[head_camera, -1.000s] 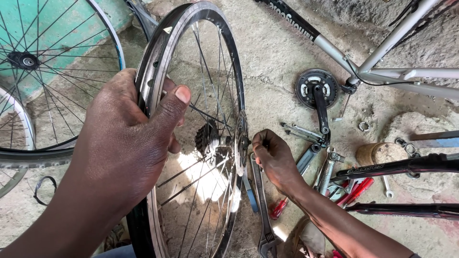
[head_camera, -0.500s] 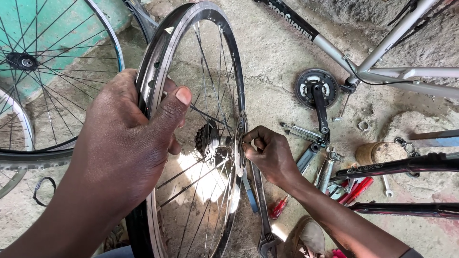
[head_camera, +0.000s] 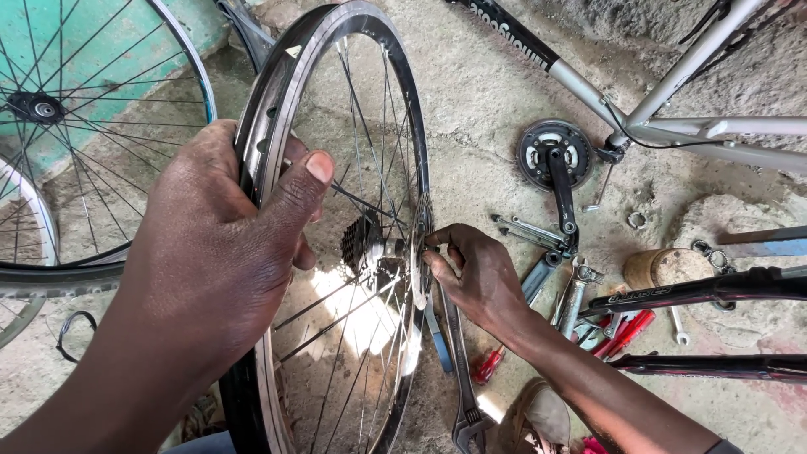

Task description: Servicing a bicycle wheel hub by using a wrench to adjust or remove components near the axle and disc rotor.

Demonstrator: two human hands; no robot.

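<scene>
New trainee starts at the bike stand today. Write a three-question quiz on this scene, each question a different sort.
1. True or false: the left hand grips the rim of the upright wheel.
2. Multiple choice: the right hand's fingers are at the wheel's A) tyre valve, B) hub axle, C) top of the rim.
3. Fill in: the long adjustable wrench lies on the ____, below the right hand.

Key
1. True.
2. B, beside the sprocket cluster.
3. Ground, the concrete floor.
</scene>
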